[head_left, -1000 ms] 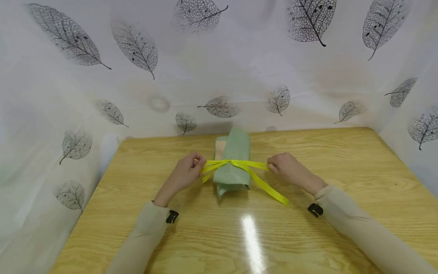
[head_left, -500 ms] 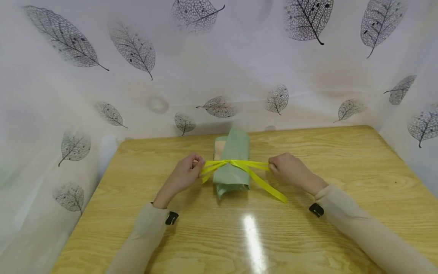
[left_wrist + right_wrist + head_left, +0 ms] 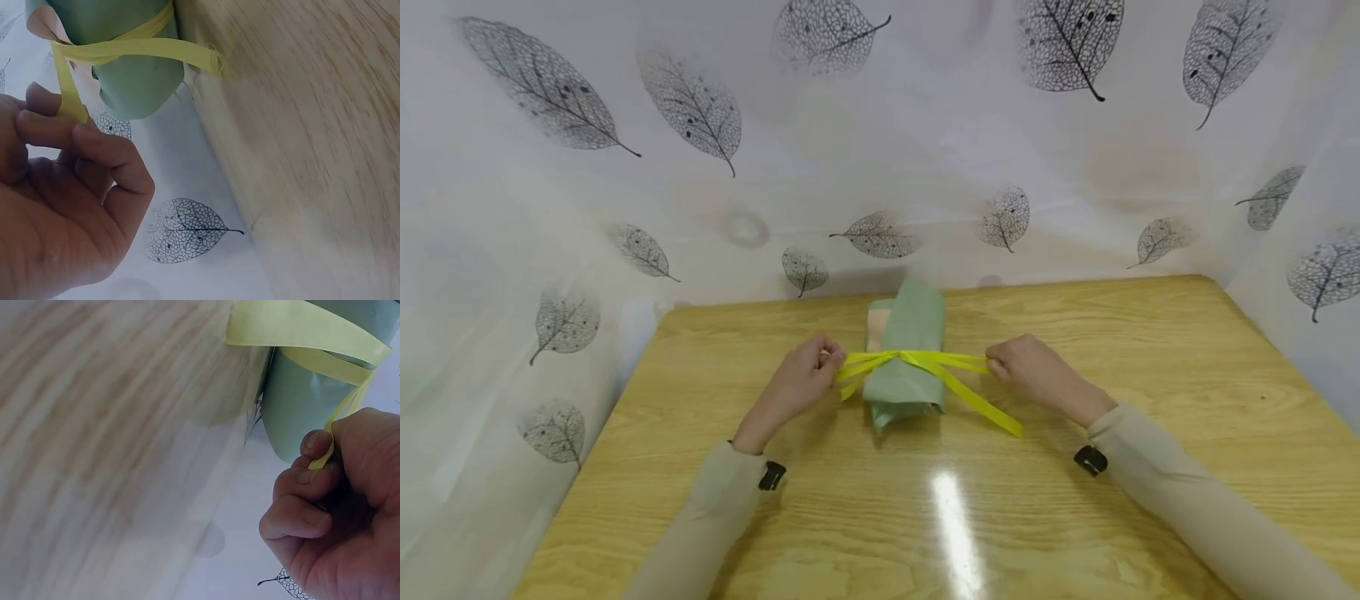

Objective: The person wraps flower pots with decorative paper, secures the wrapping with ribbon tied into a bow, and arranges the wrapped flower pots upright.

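Observation:
A bundle wrapped in green paper (image 3: pixel 917 321) lies on the table, with a patch of pale pink paper (image 3: pixel 877 327) showing at its upper left. Around its middle runs a yellow ribbon (image 3: pixel 973 398), knotted on top and with a loose tail slanting down to the right. My left hand (image 3: pixel 801 375) pinches the ribbon on the left side between thumb and fingers. On the other side my right hand (image 3: pixel 1037 377) grips the ribbon with curled fingers, seen closely in the right wrist view. Both stretches of ribbon look taut. The knot's details are too small to tell.
The wooden table (image 3: pixel 1150 358) extends on all sides of the bundle. Behind it and at both sides hangs a pale cloth (image 3: pixel 925 150) printed with dark leaf skeletons. A bright light reflection lies on the tabletop at the front.
Both hands keep their hold on the ribbon and barely move. The loose tail's tip has shifted slightly up and left. The whole view has drifted a little.

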Demonstrator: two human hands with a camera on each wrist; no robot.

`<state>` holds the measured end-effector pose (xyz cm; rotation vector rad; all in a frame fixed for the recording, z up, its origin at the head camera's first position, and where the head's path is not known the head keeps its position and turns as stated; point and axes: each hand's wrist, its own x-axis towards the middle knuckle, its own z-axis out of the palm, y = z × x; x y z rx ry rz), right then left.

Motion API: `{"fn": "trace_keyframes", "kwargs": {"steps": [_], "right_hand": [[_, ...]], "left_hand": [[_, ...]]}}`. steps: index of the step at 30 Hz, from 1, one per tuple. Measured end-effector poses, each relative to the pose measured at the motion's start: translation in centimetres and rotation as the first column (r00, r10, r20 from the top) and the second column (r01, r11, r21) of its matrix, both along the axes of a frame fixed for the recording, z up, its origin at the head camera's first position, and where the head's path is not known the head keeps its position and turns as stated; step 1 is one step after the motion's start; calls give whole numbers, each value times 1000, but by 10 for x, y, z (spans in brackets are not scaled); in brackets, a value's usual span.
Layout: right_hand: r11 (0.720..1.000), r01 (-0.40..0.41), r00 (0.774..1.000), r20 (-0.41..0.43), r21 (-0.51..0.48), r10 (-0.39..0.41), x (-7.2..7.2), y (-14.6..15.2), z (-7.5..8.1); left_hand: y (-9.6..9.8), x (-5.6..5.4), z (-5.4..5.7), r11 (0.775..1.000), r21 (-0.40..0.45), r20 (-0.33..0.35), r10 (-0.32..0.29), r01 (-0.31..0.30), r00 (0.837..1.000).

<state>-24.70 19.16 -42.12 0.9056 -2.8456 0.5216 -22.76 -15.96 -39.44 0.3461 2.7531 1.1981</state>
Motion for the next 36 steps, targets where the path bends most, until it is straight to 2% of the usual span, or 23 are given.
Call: {"fn": "trace_keyframes", "kwargs": {"steps": [3, 7, 10, 12, 15, 20, 22, 25, 27, 30, 33, 36], "right_hand": [[1000, 10, 1000, -2, -14, -10, -1, -1, -2], [997, 22, 997, 80, -73, -16, 0, -3, -4], [986, 71, 984, 170, -149, -45, 4, -3, -3], [968, 127, 977, 195, -216, -85, 5, -2, 1], [908, 237, 957, 244, -347, -157, 7, 3, 9], [761, 385, 910, 355, -522, -217, 14, 13, 21], [735, 396, 903, 378, -551, -204, 18, 15, 23], [736, 378, 895, 426, -561, -135, 25, 13, 24], [754, 353, 879, 471, -553, -66, 29, 7, 24], [786, 322, 849, 528, -527, 6, 30, -5, 22], [814, 325, 813, 582, -481, 19, 28, -19, 20], [816, 370, 767, 641, -445, 2, 26, -32, 20]], "left_hand": [[0, -2, 0, 1000, 11, 9, 6, -6, 1000], [0, -4, 1, 998, 57, 21, 20, -21, 1000], [-1, -5, 2, 987, 157, 37, 39, -44, 999], [-2, -4, 3, 967, 245, 46, 57, -67, 997], [-4, -3, 5, 938, 334, 44, 84, -94, 995], [-9, 0, 5, 912, 370, 51, 172, -178, 984], [-11, 1, 4, 909, 357, 79, 198, -214, 977], [-12, 2, 3, 932, 300, 128, 174, -206, 976], [-10, 2, 2, 953, 258, 160, 119, -158, 980], [-3, 1, 0, 967, 234, 205, 47, -95, 978], [6, 0, -2, 974, 215, 243, 13, -66, 970], [16, -3, -3, 977, 207, 270, -3, -55, 963]]}}
